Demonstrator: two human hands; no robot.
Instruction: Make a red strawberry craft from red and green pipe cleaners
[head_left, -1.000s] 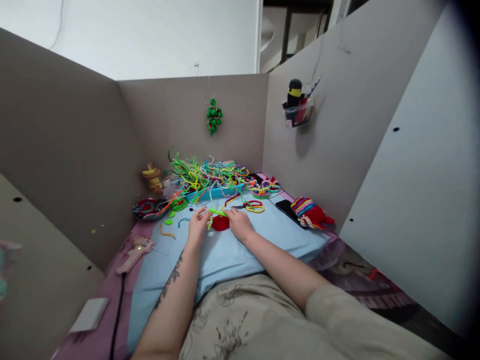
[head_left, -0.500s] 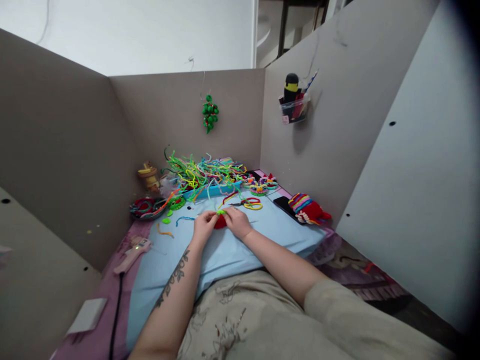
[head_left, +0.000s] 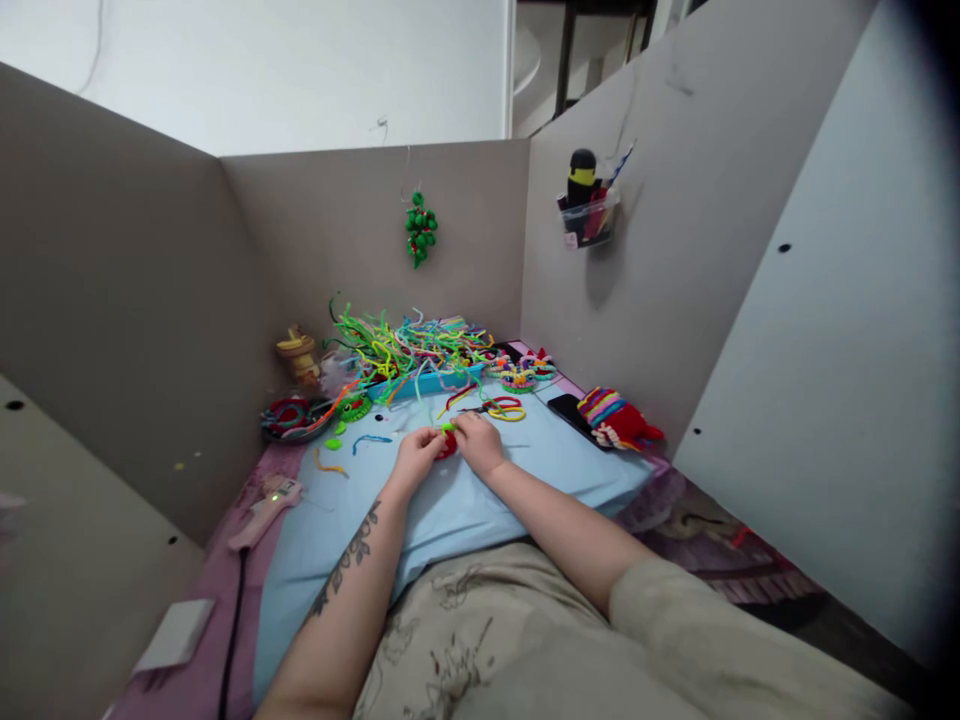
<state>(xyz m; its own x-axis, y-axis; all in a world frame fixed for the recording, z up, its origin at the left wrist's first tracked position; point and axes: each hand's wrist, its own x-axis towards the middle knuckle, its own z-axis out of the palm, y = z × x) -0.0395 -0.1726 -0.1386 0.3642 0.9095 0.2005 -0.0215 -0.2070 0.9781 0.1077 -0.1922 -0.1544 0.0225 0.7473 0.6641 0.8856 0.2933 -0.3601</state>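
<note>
Between my fingertips is a small red crocheted piece (head_left: 447, 446) with a bright green bit (head_left: 448, 427) at its top. My left hand (head_left: 418, 455) pinches it from the left, fingers closed. From the right, my right hand (head_left: 478, 442) grips it with bent fingers, partly covering it. Just beyond my right hand lie scissors (head_left: 504, 409) with red and yellow handles. A blue yarn strand (head_left: 371, 440), an orange yarn strand (head_left: 330, 463) and small green pieces (head_left: 334, 443) lie to the left on the pale blue cloth (head_left: 360, 520).
A blue tray (head_left: 427, 382) heaped with yarn ends stands at the back. Right are a phone (head_left: 574, 418) and a striped knitted item (head_left: 619, 418). Left lie a pink glue gun (head_left: 266, 513) with a black cord, a dark bowl (head_left: 296, 432) and a white box (head_left: 174, 634). Grey panels (head_left: 375, 230) enclose the table.
The red piece has shifted slightly right and turned between my fingers, showing more of its round face. My left hand has moved slightly right with it; my right hand stays close by.
</note>
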